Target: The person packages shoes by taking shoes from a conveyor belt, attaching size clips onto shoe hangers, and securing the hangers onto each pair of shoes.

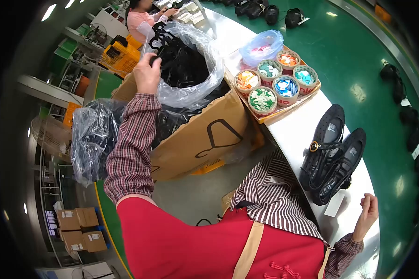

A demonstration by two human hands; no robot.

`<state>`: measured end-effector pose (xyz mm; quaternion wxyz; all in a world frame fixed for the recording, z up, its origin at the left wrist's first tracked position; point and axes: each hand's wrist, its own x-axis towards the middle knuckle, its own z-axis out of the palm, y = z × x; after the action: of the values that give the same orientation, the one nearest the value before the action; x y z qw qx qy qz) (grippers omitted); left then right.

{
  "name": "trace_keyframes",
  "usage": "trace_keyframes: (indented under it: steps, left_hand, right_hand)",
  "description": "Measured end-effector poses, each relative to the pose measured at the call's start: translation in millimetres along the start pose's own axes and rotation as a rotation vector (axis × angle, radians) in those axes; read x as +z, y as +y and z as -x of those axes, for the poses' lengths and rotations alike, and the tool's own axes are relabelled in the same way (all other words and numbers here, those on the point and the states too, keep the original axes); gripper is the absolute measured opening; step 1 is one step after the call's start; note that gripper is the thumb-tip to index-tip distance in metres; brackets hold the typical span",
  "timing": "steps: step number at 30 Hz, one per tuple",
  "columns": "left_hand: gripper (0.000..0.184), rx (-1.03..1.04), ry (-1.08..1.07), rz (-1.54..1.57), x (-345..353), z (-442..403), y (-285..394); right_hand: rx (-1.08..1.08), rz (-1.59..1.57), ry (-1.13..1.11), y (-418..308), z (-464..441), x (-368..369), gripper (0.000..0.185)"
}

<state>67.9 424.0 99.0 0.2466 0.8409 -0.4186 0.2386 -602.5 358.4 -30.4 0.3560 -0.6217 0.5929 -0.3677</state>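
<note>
My left hand (147,74) reaches to the rim of a clear plastic bag lining a cardboard box (205,135); its fingers are bent round a small black piece at the edge of the black hangers (181,63). My right hand (368,213) hovers over the white table (284,132) at the lower right, fingers curled, what they hold, if anything, too small to make out. Nearby on the table lies a pair of black shoes (333,156) with buckled straps, and a white tag (334,205) beside them.
An open tray (307,95) holds several tubs of coloured pieces and a blue plastic bag (261,48). A co-worker (142,22) is at the top left. Black shoes hang beyond the green conveyor (354,60). Plastic-wrapped goods (95,139) lie left of my sleeve.
</note>
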Motion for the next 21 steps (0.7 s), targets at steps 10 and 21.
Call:
trace_keyframes:
  steps: [10,21]
  left_hand:
    - [0.016,0.087,0.094,1.099,-92.3,54.5,153.2]
    - [0.031,-0.164,-0.415,1.733,-62.4,135.5,224.8]
  right_hand:
    - [-0.652,-0.059,-0.232,-127.3,-41.5,68.1,0.028]
    - [-0.936,0.017,-0.494,-164.2,-13.6,166.8,0.075]
